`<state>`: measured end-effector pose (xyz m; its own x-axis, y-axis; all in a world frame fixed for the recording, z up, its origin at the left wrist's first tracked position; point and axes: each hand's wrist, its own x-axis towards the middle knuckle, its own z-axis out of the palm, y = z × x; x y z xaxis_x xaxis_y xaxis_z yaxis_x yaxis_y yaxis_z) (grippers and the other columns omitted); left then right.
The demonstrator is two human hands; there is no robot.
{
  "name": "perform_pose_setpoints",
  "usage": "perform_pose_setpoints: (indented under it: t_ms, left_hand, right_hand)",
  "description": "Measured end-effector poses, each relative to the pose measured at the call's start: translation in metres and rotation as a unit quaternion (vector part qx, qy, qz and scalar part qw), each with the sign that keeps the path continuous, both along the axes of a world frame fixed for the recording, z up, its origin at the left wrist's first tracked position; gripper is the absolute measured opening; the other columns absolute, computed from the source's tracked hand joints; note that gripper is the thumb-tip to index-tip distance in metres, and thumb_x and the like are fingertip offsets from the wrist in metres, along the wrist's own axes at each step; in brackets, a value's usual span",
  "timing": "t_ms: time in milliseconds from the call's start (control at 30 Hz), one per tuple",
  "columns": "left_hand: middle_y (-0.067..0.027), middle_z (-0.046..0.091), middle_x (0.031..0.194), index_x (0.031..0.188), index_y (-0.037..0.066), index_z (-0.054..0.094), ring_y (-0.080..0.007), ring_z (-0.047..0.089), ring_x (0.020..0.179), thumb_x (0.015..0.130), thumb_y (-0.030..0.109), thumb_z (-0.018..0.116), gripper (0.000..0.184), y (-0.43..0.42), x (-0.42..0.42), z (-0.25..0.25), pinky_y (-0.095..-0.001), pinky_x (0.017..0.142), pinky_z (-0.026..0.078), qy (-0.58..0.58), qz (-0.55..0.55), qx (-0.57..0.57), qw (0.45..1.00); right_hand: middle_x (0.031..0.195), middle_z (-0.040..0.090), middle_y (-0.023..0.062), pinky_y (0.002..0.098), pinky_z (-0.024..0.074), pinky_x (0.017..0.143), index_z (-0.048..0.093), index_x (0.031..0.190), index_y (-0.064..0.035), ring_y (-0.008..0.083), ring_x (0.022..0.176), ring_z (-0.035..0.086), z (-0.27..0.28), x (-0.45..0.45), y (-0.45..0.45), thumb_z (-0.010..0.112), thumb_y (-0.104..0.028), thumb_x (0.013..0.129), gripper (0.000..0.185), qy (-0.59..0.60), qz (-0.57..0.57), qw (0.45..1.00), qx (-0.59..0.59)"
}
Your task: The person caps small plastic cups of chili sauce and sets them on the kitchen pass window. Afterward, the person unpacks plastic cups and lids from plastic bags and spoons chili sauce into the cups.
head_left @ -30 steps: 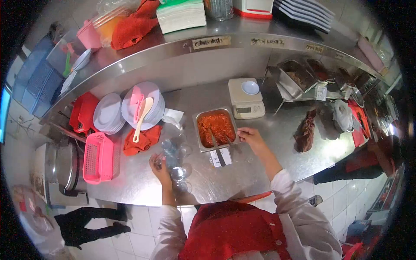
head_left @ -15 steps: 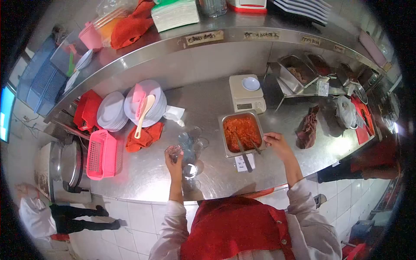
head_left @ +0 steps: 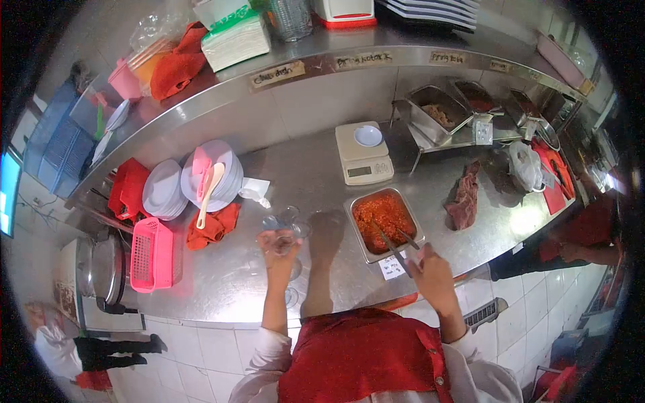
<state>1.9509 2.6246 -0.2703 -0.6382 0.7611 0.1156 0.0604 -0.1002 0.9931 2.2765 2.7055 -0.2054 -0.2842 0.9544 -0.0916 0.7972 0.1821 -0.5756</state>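
My left hand (head_left: pixel 279 250) is closed around a small clear glass (head_left: pixel 283 246), held over the steel counter. Other clear glasses (head_left: pixel 290 213) stand just beyond and beside that hand. At the front right corner of a steel pan (head_left: pixel 366 252) of chunky red sauce (head_left: pixel 384 216), my right hand (head_left: pixel 435 277) has its fingers closed at a metal utensil handle (head_left: pixel 398 256). A second, shorter handle (head_left: pixel 408 238) leans out of the sauce beside it. The utensils' working ends are buried, so their kind is hidden. A written paper label (head_left: pixel 392 268) lies under the pan's front edge.
Behind the pan sits a kitchen scale (head_left: pixel 363 156) with a small white dish (head_left: pixel 368 136). Stacked plates (head_left: pixel 232 176), a red cloth (head_left: pixel 213 227) and a pink basket (head_left: pixel 152 255) are left. Raw meat (head_left: pixel 463 198) lies right. A shelf (head_left: pixel 322 65) overhangs the back. Other people stand nearby.
My right hand has come down from beside the pan to the utensil handles. My left hand still holds the glass, now tilted differently. The view has shifted slightly.
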Motion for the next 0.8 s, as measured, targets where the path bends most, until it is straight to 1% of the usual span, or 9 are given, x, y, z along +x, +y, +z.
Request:
perform_pose_setpoints:
  t_ms: [133, 267, 333, 367, 467, 567, 600, 667, 800]
  left_hand:
    - [-0.0064, 0.055, 0.103, 0.12, 0.014, 0.034, -0.0164, 0.054, 0.096, 0.074, 0.0, 0.077, 0.064, 0.023, 0.03, -0.008, -0.0298, 0.083, 0.048, -0.094, -0.046, 0.01, 0.994]
    - [-0.0062, 0.049, 0.112, 0.122, 0.012, 0.034, -0.0171, 0.052, 0.101, 0.078, -0.005, 0.072, 0.061, 0.023, 0.043, -0.002, -0.0356, 0.095, 0.048, -0.257, -0.148, 0.045, 0.954]
    - [-0.0062, 0.046, 0.114, 0.123, 0.01, 0.032, -0.0182, 0.052, 0.105, 0.079, -0.006, 0.07, 0.061, 0.018, 0.044, -0.006, -0.0385, 0.098, 0.047, -0.245, -0.17, 0.047, 0.953]
    - [-0.0065, 0.047, 0.114, 0.122, 0.009, 0.035, -0.0188, 0.052, 0.108, 0.078, -0.005, 0.071, 0.059, 0.017, 0.045, -0.005, -0.0378, 0.1, 0.045, -0.187, -0.176, 0.024, 0.966]
    - [-0.0083, 0.051, 0.115, 0.119, 0.007, 0.044, -0.0206, 0.053, 0.112, 0.076, 0.001, 0.076, 0.054, 0.024, 0.049, -0.006, -0.0365, 0.102, 0.043, -0.054, -0.155, 0.006, 0.986]
    - [-0.0111, 0.059, 0.115, 0.117, 0.005, 0.055, -0.0228, 0.056, 0.112, 0.073, 0.01, 0.081, 0.051, 0.031, 0.052, 0.003, -0.0358, 0.102, 0.041, 0.099, -0.106, -0.011, 0.989]
    - [-0.0124, 0.063, 0.115, 0.115, 0.005, 0.06, -0.0239, 0.057, 0.111, 0.071, 0.015, 0.083, 0.051, 0.034, 0.054, 0.008, -0.0357, 0.101, 0.041, 0.18, -0.082, -0.033, 0.98]
    - [-0.0122, 0.063, 0.115, 0.117, 0.004, 0.06, -0.0226, 0.057, 0.112, 0.07, 0.015, 0.083, 0.054, 0.041, 0.061, 0.009, -0.0352, 0.101, 0.041, 0.184, -0.075, -0.03, 0.98]
    - [-0.012, 0.064, 0.117, 0.118, 0.004, 0.06, -0.0225, 0.057, 0.113, 0.07, 0.021, 0.084, 0.056, 0.053, 0.07, 0.011, -0.0363, 0.1, 0.041, 0.202, -0.072, -0.021, 0.977]
  right_hand:
    - [0.086, 0.064, 0.0257, 0.0529, 0.0486, 0.07, 0.056, 0.096, 0.0019, 0.0452, 0.081, 0.063, -0.015, -0.02, -0.003, 0.063, -0.021, 0.087, 0.026, 0.077, -0.011, 0.997, -0.014]
    - [0.085, 0.064, 0.0253, 0.0524, 0.0485, 0.07, 0.058, 0.094, 0.0013, 0.0466, 0.083, 0.062, -0.02, -0.034, 0.007, 0.063, -0.021, 0.087, 0.024, 0.041, 0.002, 0.999, 0.005]
    - [0.082, 0.064, 0.0241, 0.048, 0.0489, 0.067, 0.061, 0.093, 0.0015, 0.043, 0.078, 0.064, -0.033, -0.031, 0.015, 0.063, -0.019, 0.088, 0.021, 0.125, 0.018, 0.992, 0.0]
    - [0.082, 0.064, 0.0241, 0.048, 0.0489, 0.067, 0.061, 0.093, 0.0015, 0.043, 0.078, 0.064, -0.041, -0.027, 0.018, 0.063, -0.019, 0.088, 0.021, 0.126, 0.02, 0.992, 0.002]
    - [0.071, 0.064, 0.0137, 0.0367, 0.0456, 0.057, 0.065, 0.09, 0.0006, 0.027, 0.062, 0.062, -0.051, -0.014, 0.02, 0.064, -0.018, 0.088, 0.019, 0.248, 0.008, 0.968, -0.044]
    - [0.063, 0.044, -0.0081, 0.0197, 0.0258, 0.045, 0.069, 0.098, -0.0041, 0.0024, 0.051, 0.035, -0.035, 0.002, 0.01, 0.064, -0.018, 0.09, 0.017, 0.399, -0.065, 0.883, -0.237]
    - [0.063, 0.044, -0.0081, 0.0197, 0.0258, 0.045, 0.069, 0.098, -0.0041, 0.0024, 0.051, 0.035, -0.026, 0.005, 0.008, 0.064, -0.018, 0.09, 0.017, 0.397, -0.063, 0.885, -0.235]
    - [0.061, 0.04, -0.0092, 0.0194, 0.0221, 0.043, 0.069, 0.102, -0.0049, 0.0014, 0.049, 0.031, -0.012, 0.01, 0.001, 0.061, -0.018, 0.093, 0.018, 0.478, -0.087, 0.814, -0.319]
    - [0.059, 0.033, -0.0101, 0.0183, 0.0211, 0.042, 0.064, 0.106, -0.0019, 0.0006, 0.047, 0.027, -0.006, 0.018, 0.0, 0.057, -0.016, 0.095, 0.019, 0.499, -0.084, 0.802, -0.319]
